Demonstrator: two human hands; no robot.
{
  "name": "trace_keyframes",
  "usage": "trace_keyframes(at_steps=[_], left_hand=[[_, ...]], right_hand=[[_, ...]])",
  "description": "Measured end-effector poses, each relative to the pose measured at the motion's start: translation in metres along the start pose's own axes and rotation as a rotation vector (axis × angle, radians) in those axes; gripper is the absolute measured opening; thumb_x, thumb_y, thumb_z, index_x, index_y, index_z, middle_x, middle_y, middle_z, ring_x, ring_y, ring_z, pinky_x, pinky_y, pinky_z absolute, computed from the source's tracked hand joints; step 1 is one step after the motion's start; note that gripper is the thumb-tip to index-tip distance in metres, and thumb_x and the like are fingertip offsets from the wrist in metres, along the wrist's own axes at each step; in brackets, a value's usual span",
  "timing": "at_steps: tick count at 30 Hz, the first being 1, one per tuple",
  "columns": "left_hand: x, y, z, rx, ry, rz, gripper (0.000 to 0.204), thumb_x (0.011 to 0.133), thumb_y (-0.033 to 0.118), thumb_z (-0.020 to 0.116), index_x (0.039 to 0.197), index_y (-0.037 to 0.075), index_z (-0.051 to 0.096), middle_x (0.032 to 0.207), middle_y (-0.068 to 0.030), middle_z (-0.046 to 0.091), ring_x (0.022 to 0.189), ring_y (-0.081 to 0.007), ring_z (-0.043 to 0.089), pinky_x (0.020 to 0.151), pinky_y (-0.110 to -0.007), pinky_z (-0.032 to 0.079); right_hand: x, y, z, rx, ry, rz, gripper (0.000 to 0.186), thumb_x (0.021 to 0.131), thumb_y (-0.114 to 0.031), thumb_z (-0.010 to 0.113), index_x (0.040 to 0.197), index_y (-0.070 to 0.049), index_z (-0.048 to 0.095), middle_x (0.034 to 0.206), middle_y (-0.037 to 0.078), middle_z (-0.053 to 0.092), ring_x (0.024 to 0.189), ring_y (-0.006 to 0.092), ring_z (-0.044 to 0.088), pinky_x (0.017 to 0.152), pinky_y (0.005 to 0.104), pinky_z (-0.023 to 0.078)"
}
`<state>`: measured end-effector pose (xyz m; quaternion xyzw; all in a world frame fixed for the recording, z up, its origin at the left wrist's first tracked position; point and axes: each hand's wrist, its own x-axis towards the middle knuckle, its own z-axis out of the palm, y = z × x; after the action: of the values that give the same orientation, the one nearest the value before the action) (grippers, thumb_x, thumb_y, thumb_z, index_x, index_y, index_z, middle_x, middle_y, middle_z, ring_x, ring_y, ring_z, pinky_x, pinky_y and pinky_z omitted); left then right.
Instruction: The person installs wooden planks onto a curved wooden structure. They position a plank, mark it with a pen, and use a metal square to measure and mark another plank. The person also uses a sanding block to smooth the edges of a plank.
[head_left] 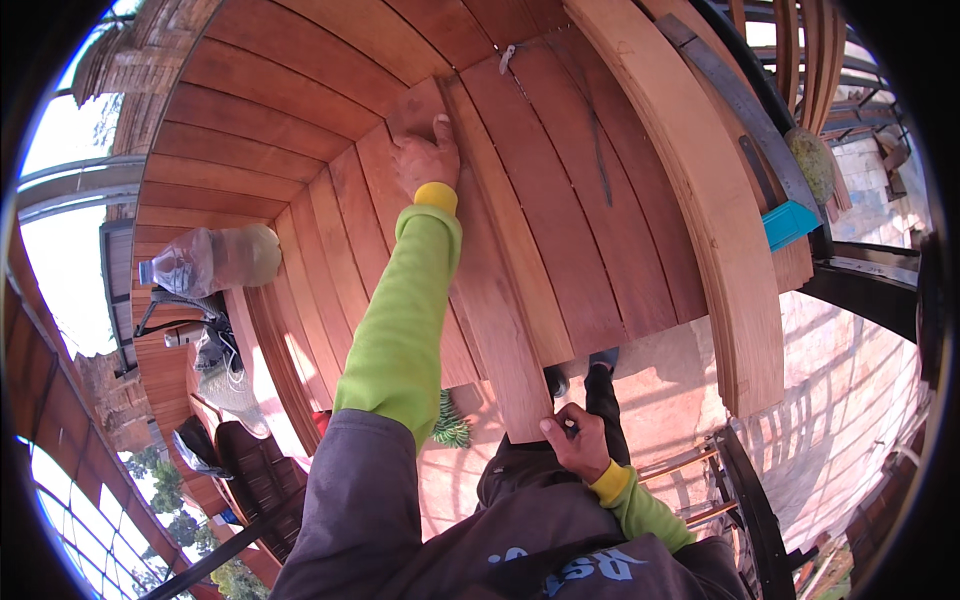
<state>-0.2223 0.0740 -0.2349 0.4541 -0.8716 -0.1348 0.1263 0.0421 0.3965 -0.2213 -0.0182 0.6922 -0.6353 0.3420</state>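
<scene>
Reddish-brown wooden plank (pixel 495 330), long and flat, lay under the left hand (pixel 428 160), which rested unclenched near its far end; beside its near corner, the right hand (pixel 580 442) was curled, its grip unclear.

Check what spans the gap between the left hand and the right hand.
Head view: a long reddish-brown board runs from the left hand to near the right hand.

smooth matt wooden board (pixel 492 325); translucent plastic bottle (pixel 222 258)
</scene>
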Motion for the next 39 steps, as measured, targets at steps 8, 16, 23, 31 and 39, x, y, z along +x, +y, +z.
trace_keyframes(at_steps=[8,16,23,31,39], left_hand=[[-0.002,0.006,-0.005,-0.003,0.046,0.019,0.067,0.084,0.056,0.050,0.109,-0.006,0.048,0.112,-0.0251,0.052,0.109,-0.0398,0.051,0.089,-0.049,0.043],[0.000,0.012,-0.008,0.023,-0.035,0.009,0.071,0.086,0.055,0.048,0.115,-0.010,0.045,0.121,-0.0256,0.047,0.116,-0.0393,0.045,0.093,-0.047,0.042],[0.022,0.004,0.012,0.031,0.036,0.002,0.080,0.082,0.062,0.049,0.115,-0.011,0.045,0.117,-0.0302,0.051,0.111,-0.0416,0.052,0.091,-0.047,0.045],[0.032,0.006,0.007,0.063,-0.017,0.111,0.074,0.088,0.059,0.042,0.111,-0.010,0.054,0.108,-0.0344,0.057,0.103,-0.0449,0.057,0.088,-0.048,0.046],[0.012,0.023,-0.008,0.169,-0.092,0.182,0.080,0.084,0.067,0.042,0.134,0.005,0.040,0.115,-0.0352,0.053,0.111,-0.0423,0.054,0.092,-0.047,0.044]], right_hand=[[0.006,-0.010,-0.007,0.012,-0.112,0.042,0.023,0.082,-0.018,0.067,0.073,0.000,0.055,0.051,0.003,0.046,0.048,0.0063,0.043,0.044,0.0254,0.036],[0.004,-0.006,-0.007,-0.016,-0.113,0.009,0.025,0.083,-0.020,0.066,0.074,0.001,0.055,0.052,0.006,0.046,0.048,0.0079,0.043,0.043,0.0272,0.035],[-0.003,0.001,-0.010,0.032,-0.149,0.052,0.022,0.084,-0.018,0.065,0.080,0.001,0.055,0.056,0.007,0.048,0.048,0.0089,0.041,0.045,0.0257,0.035],[-0.018,0.009,-0.015,0.148,-0.165,0.002,0.022,0.084,-0.013,0.064,0.097,0.002,0.056,0.073,0.004,0.054,0.053,0.0068,0.041,0.049,0.0231,0.036],[-0.014,-0.003,0.002,0.125,-0.073,0.032,0.028,0.086,-0.014,0.061,0.106,0.005,0.056,0.076,0.010,0.059,0.059,0.0095,0.052,0.053,0.0242,0.042]])
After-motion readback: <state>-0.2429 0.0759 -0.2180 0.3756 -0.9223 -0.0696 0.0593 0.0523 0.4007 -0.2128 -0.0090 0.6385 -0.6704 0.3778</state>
